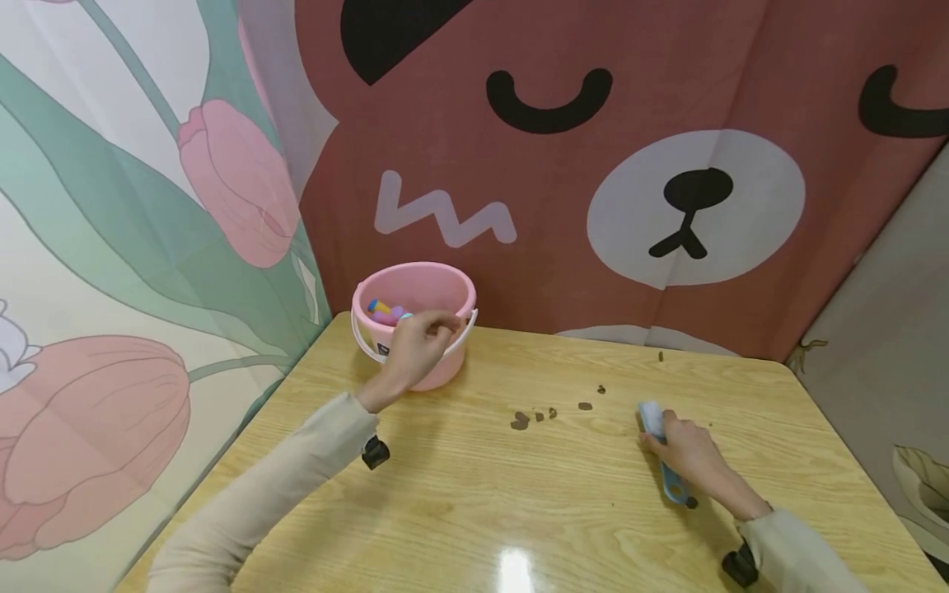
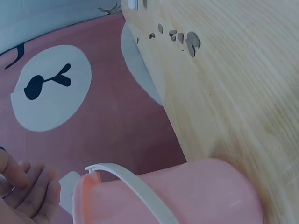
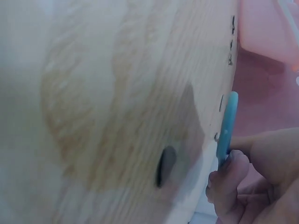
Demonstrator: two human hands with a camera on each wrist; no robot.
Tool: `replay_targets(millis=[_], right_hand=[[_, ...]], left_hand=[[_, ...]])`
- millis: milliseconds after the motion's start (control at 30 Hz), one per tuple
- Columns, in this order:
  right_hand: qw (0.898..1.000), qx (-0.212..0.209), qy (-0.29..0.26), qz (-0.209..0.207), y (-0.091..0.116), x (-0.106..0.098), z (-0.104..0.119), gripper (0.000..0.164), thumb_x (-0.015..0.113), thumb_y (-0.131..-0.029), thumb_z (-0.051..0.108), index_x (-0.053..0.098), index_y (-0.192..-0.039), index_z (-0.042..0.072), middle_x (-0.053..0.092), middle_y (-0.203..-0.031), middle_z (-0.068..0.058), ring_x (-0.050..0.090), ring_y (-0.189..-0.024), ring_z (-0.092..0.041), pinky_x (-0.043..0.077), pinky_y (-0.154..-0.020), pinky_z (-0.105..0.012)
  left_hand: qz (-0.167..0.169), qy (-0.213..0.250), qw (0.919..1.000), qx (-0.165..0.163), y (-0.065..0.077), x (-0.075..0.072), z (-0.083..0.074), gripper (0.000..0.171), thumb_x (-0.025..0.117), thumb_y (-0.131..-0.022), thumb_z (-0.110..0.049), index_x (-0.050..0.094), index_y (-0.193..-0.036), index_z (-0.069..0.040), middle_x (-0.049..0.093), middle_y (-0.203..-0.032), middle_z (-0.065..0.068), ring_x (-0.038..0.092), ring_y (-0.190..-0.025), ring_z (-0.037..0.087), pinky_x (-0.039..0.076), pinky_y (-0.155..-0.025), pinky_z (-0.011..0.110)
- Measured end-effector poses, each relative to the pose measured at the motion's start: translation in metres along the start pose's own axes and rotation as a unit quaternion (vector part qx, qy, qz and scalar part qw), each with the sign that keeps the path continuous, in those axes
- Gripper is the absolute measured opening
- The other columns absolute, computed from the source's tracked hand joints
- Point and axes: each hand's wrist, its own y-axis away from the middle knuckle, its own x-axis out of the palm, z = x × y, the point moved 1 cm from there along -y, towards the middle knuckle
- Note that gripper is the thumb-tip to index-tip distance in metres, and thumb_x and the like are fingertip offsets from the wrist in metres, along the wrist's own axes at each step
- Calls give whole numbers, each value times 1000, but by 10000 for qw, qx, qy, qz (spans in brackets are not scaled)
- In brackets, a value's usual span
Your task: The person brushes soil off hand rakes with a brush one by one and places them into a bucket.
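Note:
My left hand (image 1: 423, 346) is over the near rim of a pink bucket (image 1: 437, 371) with a white handle (image 1: 358, 333). Its fingers are loosely bent, and I see nothing gripped between them in the left wrist view (image 2: 30, 191), where part of the hand is cut off. Inside the bucket lie colourful toy-like pieces (image 1: 385, 313), purple with a yellow and blue end, partly hidden by the hand. On the right side of the table, my right hand (image 1: 693, 453) grips a light blue brush (image 1: 673, 486) with white bristles, held just over the tabletop.
Several flat brown bits (image 1: 521, 422) are scattered across the wooden table (image 1: 460, 511), one dark piece (image 1: 692, 502) beside the brush handle's end. A printed bear curtain (image 1: 549, 206) hangs behind the table, and a tulip curtain (image 1: 148, 247) on the left.

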Motion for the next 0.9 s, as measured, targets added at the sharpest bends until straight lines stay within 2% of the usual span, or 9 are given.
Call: replay_targets(millis=[167,300,600,900], right_hand=[[9997,56,-188,139,0,2,-3,51,66,-96,21,48,-111,-24,45,-53,-3,40,-36,-12,32,-36,-25],[9992,138,-285,255,0,5,-5,46,65,-96,21,49,-107,-21,45,-54,-4,41,-36,-12,34,-36,-26],[9984,168,-404,358,3,9,-9,44,63,-98,20,49,-107,-21,45,-54,-4,44,-33,-10,40,-34,-27],[9977,244,-467,415,1,10,-10,37,61,-99,20,52,-97,-16,49,-55,-5,48,-34,-10,43,-33,-28]], left_hand=[[82,197,9997,-156,6,5,1,24,53,-84,10,74,-95,4,73,-90,13,70,-84,25,57,-78,38],[324,377,9982,-331,12,10,-2,21,54,-87,8,73,-95,4,73,-92,13,69,-86,23,56,-78,35],[341,490,9982,-3,23,20,0,19,57,-84,10,74,-91,4,73,-90,14,69,-82,22,56,-74,32],[580,516,9966,-281,30,26,3,21,55,-87,12,73,-92,4,73,-91,12,69,-85,20,57,-75,33]])
